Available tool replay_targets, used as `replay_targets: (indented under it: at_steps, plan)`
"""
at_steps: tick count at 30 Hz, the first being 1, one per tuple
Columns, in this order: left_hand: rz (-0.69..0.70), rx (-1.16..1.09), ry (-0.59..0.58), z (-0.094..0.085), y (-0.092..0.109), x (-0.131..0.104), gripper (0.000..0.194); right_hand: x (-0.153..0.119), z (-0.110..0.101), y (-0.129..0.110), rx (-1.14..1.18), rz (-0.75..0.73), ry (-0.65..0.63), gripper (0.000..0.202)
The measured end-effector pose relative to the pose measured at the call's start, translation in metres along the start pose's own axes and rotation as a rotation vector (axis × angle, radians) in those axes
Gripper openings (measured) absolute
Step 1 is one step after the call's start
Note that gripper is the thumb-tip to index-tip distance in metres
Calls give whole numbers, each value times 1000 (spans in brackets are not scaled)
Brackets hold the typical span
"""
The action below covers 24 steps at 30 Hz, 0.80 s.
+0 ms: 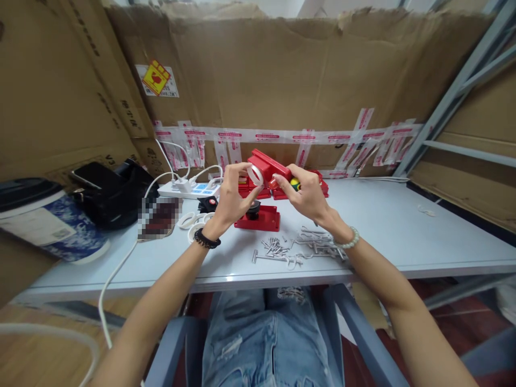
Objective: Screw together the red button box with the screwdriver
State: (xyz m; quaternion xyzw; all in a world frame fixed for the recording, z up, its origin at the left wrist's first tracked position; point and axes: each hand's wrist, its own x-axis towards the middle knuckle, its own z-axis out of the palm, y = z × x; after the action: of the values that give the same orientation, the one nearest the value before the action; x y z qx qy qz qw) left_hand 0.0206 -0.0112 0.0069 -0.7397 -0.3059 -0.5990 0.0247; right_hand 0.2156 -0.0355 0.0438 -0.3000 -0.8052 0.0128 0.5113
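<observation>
Above the middle of the table, my right hand (304,191) is closed on a red plastic housing (270,165), which it holds tilted. My left hand (234,196) pinches a white ring (255,176) against the housing's left end. Below them a red base (268,218) with a black round part (253,208) lies on the table. More red parts (323,185) and a yellow-green item (295,184) show behind my right hand. Several white rings (196,232) lie by my left wrist. Small screws (275,248) and metal rods (318,242) are spread near the front edge.
A white power strip (197,189) with cables stands at the back left. Beside it are a black bag (116,199), a phone (93,176) and a large cup (48,220). Cardboard (282,75) rises behind the table (435,231); a metal frame (455,88) stands right.
</observation>
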Motion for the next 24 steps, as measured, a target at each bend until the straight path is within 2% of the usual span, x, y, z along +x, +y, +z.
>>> replay_targets:
  at_steps: [2, 4, 6, 8, 10, 12, 13, 14, 16, 19, 22, 24]
  plan:
    - [-192, -118, -19, 1, -1, -1, 41, -1, 2, 1, -50, -9, -12, 29]
    - [-407, -218, -100, 1, -2, -2, 38, -2, 4, 3, -102, -27, -34, 30]
    - [-514, -216, -165, 0, -3, -3, 45, -3, 5, 4, -124, -39, -45, 29]
    - [-427, -121, -131, -4, -4, -3, 42, -3, 5, 5, -110, -39, -34, 29]
    - [-203, -11, -57, -7, -3, -2, 45, -3, 4, 5, -68, -32, -21, 27]
    - [6, 67, -51, -10, -2, 0, 56, -2, 3, 4, -23, -19, -17, 26]
    - [69, 97, -62, -11, -2, 1, 55, -2, 3, 4, -12, -13, -15, 26]
    - [102, 121, -68, -11, -1, 2, 51, -2, 3, 4, -11, -9, -12, 26]
    - [81, 132, -62, -11, 0, 2, 44, -2, 3, 3, -25, 0, -13, 27]
    - [-112, 2, -29, -6, 0, 2, 47, -3, 4, 3, -50, 4, -24, 28]
    - [-458, -276, -2, -2, -1, 3, 39, -5, 7, 4, -94, -40, -64, 29]
    - [-698, -500, -78, 0, -1, 5, 33, -5, 9, 5, -127, -75, -76, 28]
